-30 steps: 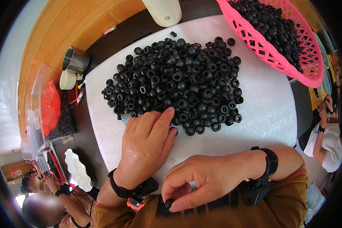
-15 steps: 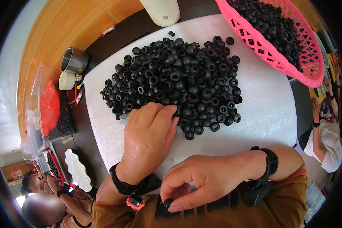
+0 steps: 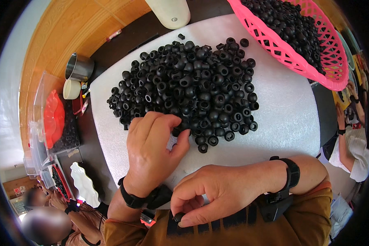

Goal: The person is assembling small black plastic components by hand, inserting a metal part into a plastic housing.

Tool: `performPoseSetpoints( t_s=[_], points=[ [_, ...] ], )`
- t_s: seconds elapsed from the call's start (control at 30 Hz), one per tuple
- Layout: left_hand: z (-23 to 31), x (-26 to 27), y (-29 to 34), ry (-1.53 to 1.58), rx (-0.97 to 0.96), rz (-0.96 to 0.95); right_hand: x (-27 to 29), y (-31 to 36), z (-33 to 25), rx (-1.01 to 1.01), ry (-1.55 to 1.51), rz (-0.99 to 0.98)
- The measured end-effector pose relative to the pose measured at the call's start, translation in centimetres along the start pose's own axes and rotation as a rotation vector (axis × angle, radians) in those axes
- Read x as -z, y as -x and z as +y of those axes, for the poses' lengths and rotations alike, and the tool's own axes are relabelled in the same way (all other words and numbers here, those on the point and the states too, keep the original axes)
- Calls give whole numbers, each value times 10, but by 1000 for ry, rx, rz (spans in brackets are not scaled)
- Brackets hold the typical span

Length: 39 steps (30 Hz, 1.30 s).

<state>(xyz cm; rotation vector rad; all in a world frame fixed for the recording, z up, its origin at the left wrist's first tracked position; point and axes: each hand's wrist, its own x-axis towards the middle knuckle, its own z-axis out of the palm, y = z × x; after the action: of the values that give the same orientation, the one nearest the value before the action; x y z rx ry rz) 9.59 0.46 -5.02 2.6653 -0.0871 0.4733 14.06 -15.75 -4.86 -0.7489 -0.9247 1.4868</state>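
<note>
A wide heap of small black ball-shaped parts with holes [image 3: 192, 82] lies on a white foam sheet [image 3: 283, 123]. At the heap's near edge is my left hand [image 3: 149, 149], its thumb and forefinger spread apart beside the parts; the other fingertips are partly hidden against the heap. Close to my body, my right hand [image 3: 217, 194] pinches one black ball-shaped part [image 3: 178, 216] between thumb and fingers.
A pink lattice basket [image 3: 274, 47] full of similar black parts stands at the far right. On the left are a metal cup [image 3: 79, 66], a clear box [image 3: 41, 106] and a white scalloped tray [image 3: 84, 184]. Other people work at both sides.
My left hand has shifted slightly left, and its thumb and forefinger have parted. My right hand stays almost in place, still pinching the black part.
</note>
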Motion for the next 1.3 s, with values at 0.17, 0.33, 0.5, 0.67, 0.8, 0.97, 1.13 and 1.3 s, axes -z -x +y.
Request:
performPoseSetpoints(
  t_s=[0.17, 0.33, 0.5, 0.67, 0.8, 0.97, 1.13, 1.3],
  points=[
    [4, 12, 4, 41, 0, 44, 2, 2, -2, -27, 8, 3],
    [-1, 10, 16, 602, 202, 61, 2, -1, 2, 15, -22, 36],
    [-1, 21, 13, 686, 132, 61, 4, 1, 0, 4, 3, 45],
    [-10, 22, 14, 475, -158, 111, 7, 2, -5, -95, -3, 45],
    [-8, 20, 16, 535, -205, 166, 4, 1, 0, -76, -59, 47],
    [-1, 27, 11, 436, -181, 78, 3, 1, 3, 5, -52, 74],
    [5, 32, 7, 341, -157, 58, 5, 0, 1, 19, -21, 74],
    [5, 31, 8, 286, -180, 80, 4, 0, -1, 9, 11, 74]
  ],
)
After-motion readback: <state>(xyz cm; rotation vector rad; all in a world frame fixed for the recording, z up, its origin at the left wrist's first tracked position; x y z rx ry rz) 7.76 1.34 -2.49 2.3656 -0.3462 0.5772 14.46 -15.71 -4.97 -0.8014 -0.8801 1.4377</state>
